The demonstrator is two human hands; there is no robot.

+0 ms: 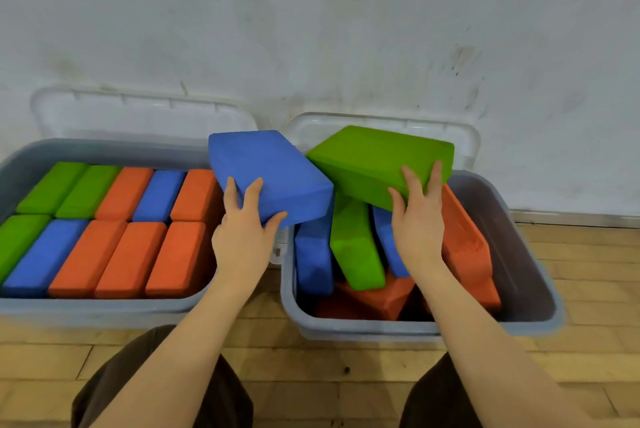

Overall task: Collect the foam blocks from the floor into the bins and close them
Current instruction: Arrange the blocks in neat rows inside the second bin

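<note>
Mid-drop here: left hand (244,233) grips a blue foam block (268,174) by its near end, right hand (417,219) grips a green foam block (377,162), both held up over the right bin (533,316). Left bin (104,310) looks packed in neat rows, so these two probably belong in the right one. Catch is the blocks already in there lie jumbled and tilted, so they'd want squaring up first. Both lids (138,116) lean open against the wall, I think hinged, hard to tell.
</note>
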